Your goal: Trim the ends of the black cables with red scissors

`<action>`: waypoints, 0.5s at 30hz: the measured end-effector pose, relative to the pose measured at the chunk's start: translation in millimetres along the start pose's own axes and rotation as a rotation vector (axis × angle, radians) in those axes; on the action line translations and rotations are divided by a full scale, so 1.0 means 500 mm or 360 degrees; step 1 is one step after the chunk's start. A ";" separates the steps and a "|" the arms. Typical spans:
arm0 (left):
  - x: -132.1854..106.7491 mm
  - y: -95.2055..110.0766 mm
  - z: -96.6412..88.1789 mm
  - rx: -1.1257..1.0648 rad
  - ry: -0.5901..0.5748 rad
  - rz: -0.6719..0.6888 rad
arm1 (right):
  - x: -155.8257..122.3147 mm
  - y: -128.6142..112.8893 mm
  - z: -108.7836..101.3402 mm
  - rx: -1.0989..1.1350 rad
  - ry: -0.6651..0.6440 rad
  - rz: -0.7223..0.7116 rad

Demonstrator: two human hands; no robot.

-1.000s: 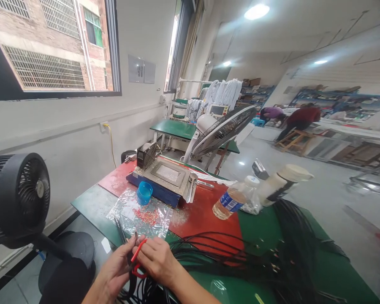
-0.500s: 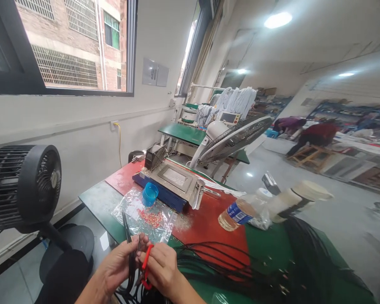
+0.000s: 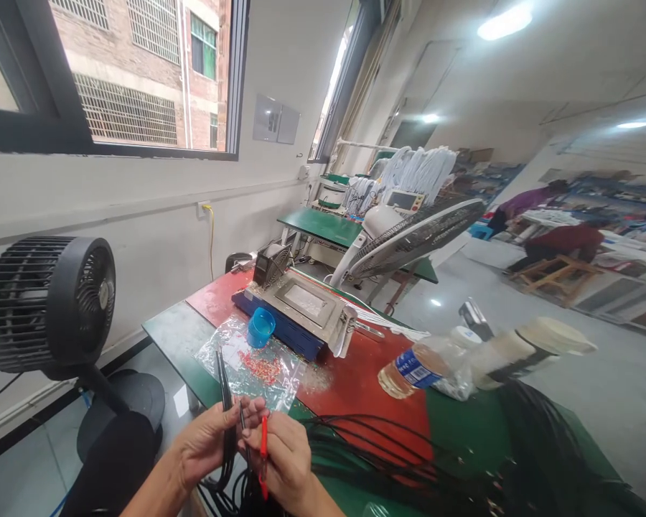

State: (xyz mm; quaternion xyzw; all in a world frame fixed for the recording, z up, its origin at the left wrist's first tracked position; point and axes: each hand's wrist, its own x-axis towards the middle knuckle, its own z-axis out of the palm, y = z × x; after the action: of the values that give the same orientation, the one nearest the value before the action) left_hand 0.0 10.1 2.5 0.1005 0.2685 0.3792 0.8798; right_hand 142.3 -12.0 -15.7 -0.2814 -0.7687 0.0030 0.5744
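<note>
My left hand (image 3: 204, 439) is closed around a bunch of black cables (image 3: 223, 380), whose ends stick up past the thumb. Close beside it, my right hand (image 3: 288, 449) is closed on red-handled pliers (image 3: 263, 449), held with the handles against the fingers. The jaws of the tool are hidden. One thin black cable end (image 3: 242, 414) stands between the fingertips of both hands. On the table past my fingers lies a clear plastic bag (image 3: 207, 352) bearing small red and white bits (image 3: 261, 368). A blue cup (image 3: 261, 328) stands on that bag.
A heating plate (image 3: 301, 301) with a blue base sits behind the bag. To the right are a labelled bottle (image 3: 412, 370), a cream container (image 3: 532, 348) and many black cables (image 3: 366, 431). A black fan (image 3: 69, 305) stands left. People bend over work at the far right.
The view has swung slightly left, so most things sit further right. The red handles have turned more edge-on in my right hand. Both hands keep their holds.
</note>
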 end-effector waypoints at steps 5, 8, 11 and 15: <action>0.002 -0.006 -0.001 -0.0040 0.0039 0.0012 | -0.002 0.000 -0.003 -0.0030 -0.0007 -0.0002; 0.004 -0.008 -0.002 -0.0003 0.0031 0.0027 | -0.005 0.006 -0.008 -0.0122 -0.0058 -0.0037; 0.008 -0.012 -0.001 0.0063 0.0064 0.0099 | 0.001 0.011 -0.015 -0.0197 -0.0017 -0.0015; 0.015 -0.014 -0.006 0.0236 0.0297 0.0166 | 0.024 0.024 -0.025 -0.0140 0.0158 0.0399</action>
State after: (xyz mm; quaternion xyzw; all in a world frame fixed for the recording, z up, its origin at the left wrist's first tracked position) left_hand 6.9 10.8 -5.6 0.1432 0.3708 0.4112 0.8203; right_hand 156.2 -0.4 -4.8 -0.3999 -0.6975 0.0271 0.5940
